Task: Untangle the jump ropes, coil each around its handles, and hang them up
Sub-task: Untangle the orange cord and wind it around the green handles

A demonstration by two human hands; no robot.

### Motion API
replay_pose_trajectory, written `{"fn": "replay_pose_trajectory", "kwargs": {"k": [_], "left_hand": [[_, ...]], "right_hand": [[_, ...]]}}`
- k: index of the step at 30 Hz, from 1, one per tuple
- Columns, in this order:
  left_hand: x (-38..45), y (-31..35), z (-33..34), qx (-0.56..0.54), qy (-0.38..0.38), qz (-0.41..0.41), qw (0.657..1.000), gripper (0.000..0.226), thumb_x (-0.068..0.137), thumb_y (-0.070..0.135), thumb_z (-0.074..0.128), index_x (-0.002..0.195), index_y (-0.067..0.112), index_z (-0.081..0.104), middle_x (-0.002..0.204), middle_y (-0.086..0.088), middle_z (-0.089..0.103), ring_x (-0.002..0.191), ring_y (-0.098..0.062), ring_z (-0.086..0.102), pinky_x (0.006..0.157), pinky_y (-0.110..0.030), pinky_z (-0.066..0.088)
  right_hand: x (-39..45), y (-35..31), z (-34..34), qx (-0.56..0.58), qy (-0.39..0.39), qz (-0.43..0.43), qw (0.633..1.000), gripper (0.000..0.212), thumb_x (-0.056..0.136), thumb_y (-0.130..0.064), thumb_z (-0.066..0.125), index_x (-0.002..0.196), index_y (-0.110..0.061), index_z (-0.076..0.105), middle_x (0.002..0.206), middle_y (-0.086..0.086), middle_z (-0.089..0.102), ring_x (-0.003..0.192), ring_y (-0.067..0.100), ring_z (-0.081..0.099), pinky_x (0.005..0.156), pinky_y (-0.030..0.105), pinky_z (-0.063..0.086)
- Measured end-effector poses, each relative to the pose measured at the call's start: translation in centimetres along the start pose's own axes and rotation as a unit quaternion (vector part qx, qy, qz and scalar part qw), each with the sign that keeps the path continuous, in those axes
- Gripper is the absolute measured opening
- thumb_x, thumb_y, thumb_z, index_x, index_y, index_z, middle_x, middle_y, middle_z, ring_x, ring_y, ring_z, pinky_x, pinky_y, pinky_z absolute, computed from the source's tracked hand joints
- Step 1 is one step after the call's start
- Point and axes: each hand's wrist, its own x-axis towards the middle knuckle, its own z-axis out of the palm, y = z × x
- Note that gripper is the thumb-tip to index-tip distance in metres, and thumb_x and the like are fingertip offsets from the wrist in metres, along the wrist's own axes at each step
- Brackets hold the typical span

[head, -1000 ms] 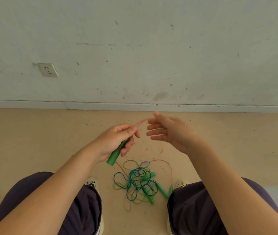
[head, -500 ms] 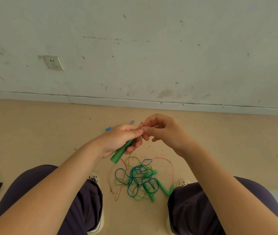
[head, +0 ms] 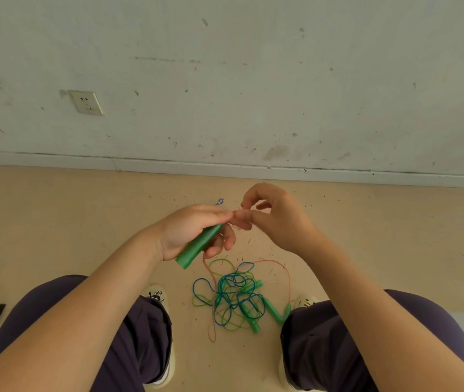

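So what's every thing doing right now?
Left hand: grips the green handle.
Right hand: fingers curled at the handle's tip; rope pinch unclear.
Pink rope: hangs from the handle to the floor.
Rope pile: tangled on the floor.

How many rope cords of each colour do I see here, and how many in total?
Pink cord: 1
Blue cord: 1
Green cord: 1
Total: 3. The blue and green ones lie tangled on the floor; the pink one runs up toward the green handle in the left hand.
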Motion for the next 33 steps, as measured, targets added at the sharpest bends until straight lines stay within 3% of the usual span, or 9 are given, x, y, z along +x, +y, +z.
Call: {"fn": "replay_pose_trajectory", "kwargs": {"k": [4,7,10,13,16,20,26,29,33], "left_hand": [[0.2,-0.1,-0.5,0.008,0.075,0.022,0.997,0.027,0.104,0.018,0.043,0.099,0.0,0.063,0.064,-0.005,0.048,0.045,-0.013,0.039,0.047,-0.023,0.036],[0.2,-0.2,-0.2,-0.001,0.081,0.013,0.997,0.024,0.105,0.02,0.043,0.09,0.007,0.057,0.06,-0.001,0.035,0.041,-0.008,0.028,0.042,-0.02,0.024],[0.2,-0.2,0.4,0.01,0.037,0.009,0.999,0.023,0.104,0.02,0.046,0.093,0.007,0.06,0.057,-0.001,0.036,0.039,-0.008,0.027,0.04,-0.019,0.023],[0.3,-0.2,0.6,-0.003,0.035,0.012,0.999,0.021,0.102,0.018,0.049,0.091,0.009,0.064,0.057,-0.004,0.045,0.038,-0.01,0.032,0.038,-0.019,0.028],[0.2,0.0,0.1,0.011,0.042,0.015,0.999,0.022,0.102,0.019,0.05,0.096,0.003,0.064,0.058,-0.006,0.048,0.037,-0.011,0.035,0.038,-0.02,0.03],[-0.3,0.5,-0.8,-0.008,0.057,0.031,0.998,0.02,0.101,0.015,0.05,0.096,-0.001,0.062,0.056,-0.003,0.047,0.036,-0.009,0.034,0.039,-0.02,0.028],[-0.1,-0.2,-0.3,0.021,0.073,0.041,0.996,0.018,0.095,0.015,0.061,0.102,0.0,0.067,0.059,-0.001,0.048,0.039,-0.008,0.036,0.043,-0.02,0.031],[0.2,-0.3,-0.3,0.023,0.104,0.037,0.994,0.027,0.094,0.017,0.063,0.113,-0.002,0.066,0.058,-0.001,0.052,0.041,-0.01,0.039,0.042,-0.021,0.034],[-0.1,0.1,-1.0,0.04,0.097,0.037,0.994,0.023,0.095,0.018,0.062,0.1,-0.003,0.067,0.057,-0.002,0.053,0.042,-0.013,0.039,0.042,-0.022,0.033]], "right_hand": [[0.4,0.5,-2.3,0.183,0.098,0.075,0.975,0.015,0.092,-0.007,0.062,0.083,-0.013,0.051,0.078,0.006,0.07,0.076,0.027,0.067,0.078,0.041,0.054],[0.2,0.2,-4.0,0.297,-0.016,0.107,0.949,0.017,0.085,-0.005,0.059,0.1,-0.008,0.052,0.088,0.014,0.068,0.072,0.029,0.066,0.076,0.036,0.054],[-0.4,-0.5,-3.3,0.213,-0.125,0.114,0.962,0.03,0.082,-0.013,0.071,0.108,-0.01,0.057,0.087,0.012,0.067,0.065,0.028,0.061,0.064,0.033,0.051],[-0.7,-1.1,-1.7,0.15,-0.172,0.098,0.969,0.02,0.082,-0.016,0.078,0.092,-0.009,0.062,0.065,0.002,0.059,0.052,0.015,0.045,0.049,0.026,0.036],[-0.4,-1.4,-1.9,0.107,-0.138,0.108,0.979,0.021,0.079,-0.023,0.081,0.082,-0.01,0.064,0.047,-0.01,0.038,0.045,0.009,0.027,0.045,0.021,0.022],[-0.1,-1.0,-3.9,0.131,-0.087,0.125,0.98,0.018,0.085,-0.027,0.074,0.084,-0.009,0.074,0.047,-0.004,0.032,0.047,0.015,0.021,0.047,0.026,0.018],[-0.7,-1.0,-2.8,0.177,-0.169,0.107,0.964,0.01,0.087,-0.014,0.071,0.095,-0.009,0.066,0.066,0.006,0.06,0.057,0.019,0.05,0.056,0.029,0.044],[-0.7,-1.4,-1.7,0.103,-0.166,0.098,0.976,0.021,0.081,-0.023,0.08,0.096,-0.016,0.068,0.06,-0.004,0.049,0.055,0.012,0.039,0.052,0.023,0.033],[-0.2,-1.1,-3.1,0.097,-0.083,0.112,0.986,0.014,0.082,-0.028,0.077,0.083,-0.015,0.074,0.045,-0.014,0.039,0.044,0.005,0.029,0.046,0.018,0.025]]}}
